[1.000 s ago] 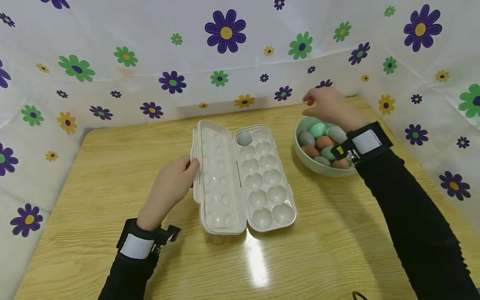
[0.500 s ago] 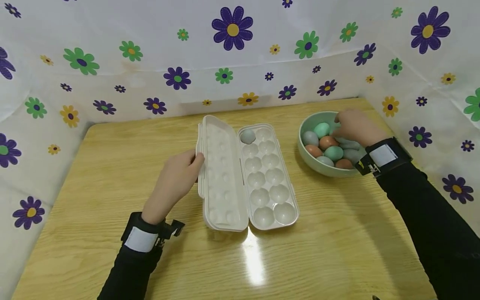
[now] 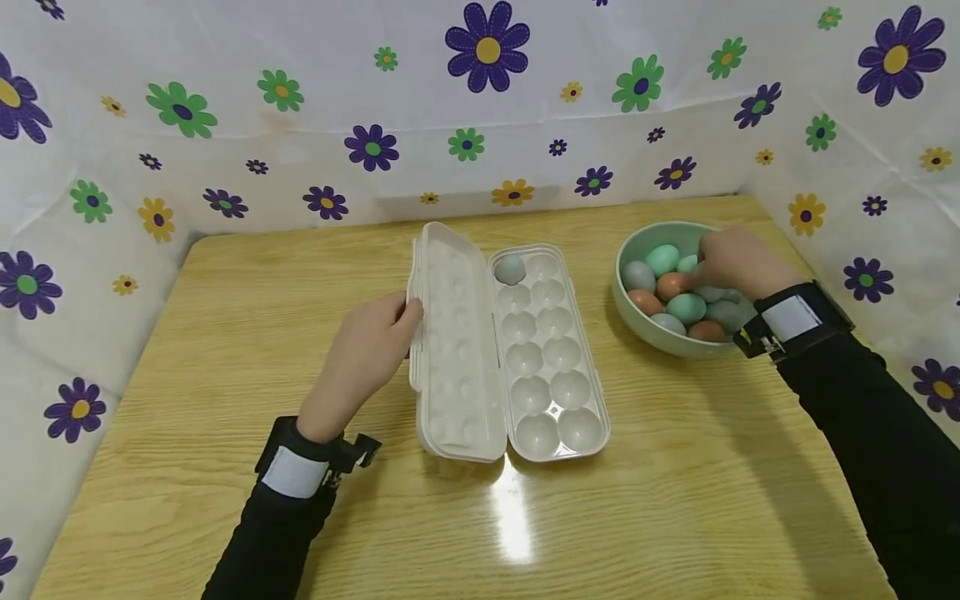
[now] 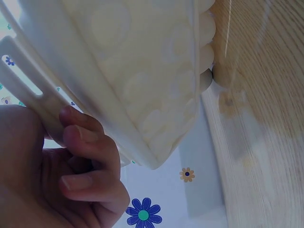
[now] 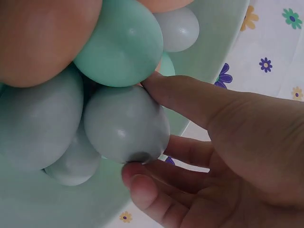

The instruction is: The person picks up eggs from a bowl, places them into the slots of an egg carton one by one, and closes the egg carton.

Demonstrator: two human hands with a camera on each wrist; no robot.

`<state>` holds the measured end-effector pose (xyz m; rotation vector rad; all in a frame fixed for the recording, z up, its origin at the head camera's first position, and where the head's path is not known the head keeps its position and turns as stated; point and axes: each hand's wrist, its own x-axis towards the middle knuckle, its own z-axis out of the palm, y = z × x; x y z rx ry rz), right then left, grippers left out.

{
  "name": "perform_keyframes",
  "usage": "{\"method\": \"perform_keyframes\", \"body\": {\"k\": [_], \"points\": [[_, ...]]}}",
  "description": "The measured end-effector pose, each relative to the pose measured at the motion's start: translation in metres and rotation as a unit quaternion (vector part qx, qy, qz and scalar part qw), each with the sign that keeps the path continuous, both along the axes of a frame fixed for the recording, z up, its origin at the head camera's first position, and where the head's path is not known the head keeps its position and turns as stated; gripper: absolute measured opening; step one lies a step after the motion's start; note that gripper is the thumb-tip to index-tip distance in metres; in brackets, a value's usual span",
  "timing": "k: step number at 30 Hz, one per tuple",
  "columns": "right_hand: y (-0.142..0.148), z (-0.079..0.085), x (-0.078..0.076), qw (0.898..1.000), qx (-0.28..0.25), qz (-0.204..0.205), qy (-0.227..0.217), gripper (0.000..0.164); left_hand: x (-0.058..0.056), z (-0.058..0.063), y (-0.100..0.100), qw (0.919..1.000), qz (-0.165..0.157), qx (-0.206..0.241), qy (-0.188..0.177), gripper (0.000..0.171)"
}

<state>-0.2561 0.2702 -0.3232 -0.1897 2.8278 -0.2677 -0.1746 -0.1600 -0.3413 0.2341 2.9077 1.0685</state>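
Note:
A white plastic egg carton [image 3: 535,371] lies open in the middle of the table. One grey-blue egg [image 3: 510,269] sits in its far left cup; the other cups hold nothing. My left hand [image 3: 367,354] grips the outer edge of the raised lid [image 3: 461,358], by a slotted flap [image 4: 28,78] in the left wrist view. To the right, my right hand [image 3: 742,265] reaches into a pale green bowl [image 3: 636,323] of eggs. In the right wrist view, its thumb and fingers pinch a grey egg [image 5: 126,124] among the others.
Brown, mint and grey eggs fill the bowl, such as a mint egg [image 3: 686,309] near its middle. The wooden table [image 3: 262,333] ends at a flowered white cloth [image 3: 315,100] at the back and sides.
My right hand has lowered from above the bowl in among the eggs and taken hold of one. My left hand stays on the lid, which stands slightly more upright.

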Motion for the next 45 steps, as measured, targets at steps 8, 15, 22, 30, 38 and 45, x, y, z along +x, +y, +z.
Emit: {"method": "perform_keyframes", "body": {"k": [8,15,22,30,38,45], "points": [[0.007,0.003,0.002,1.0,0.012,0.022,0.002,0.038,-0.001,-0.001,0.004,0.9999,-0.002,0.008,0.007,0.04],[0.009,0.01,0.004,0.999,0.018,0.05,-0.012,0.035,-0.003,0.003,0.004,0.9999,-0.001,0.003,0.011,0.04],[0.005,0.026,0.01,0.997,-0.019,0.022,0.072,0.034,-0.006,0.005,0.008,0.9999,-0.002,0.002,0.017,0.041],[-0.058,0.061,-0.002,0.993,-0.033,0.052,0.104,0.036,-0.001,0.003,0.003,0.9999,0.011,0.007,0.008,0.041],[-0.126,0.045,-0.029,0.985,-0.071,0.109,0.114,0.034,0.002,-0.002,0.0,0.9995,0.024,0.009,0.02,0.044],[-0.158,0.003,-0.042,0.981,-0.093,0.132,0.11,0.033,0.001,0.0,-0.004,0.9996,0.021,0.006,0.02,0.045]]}}
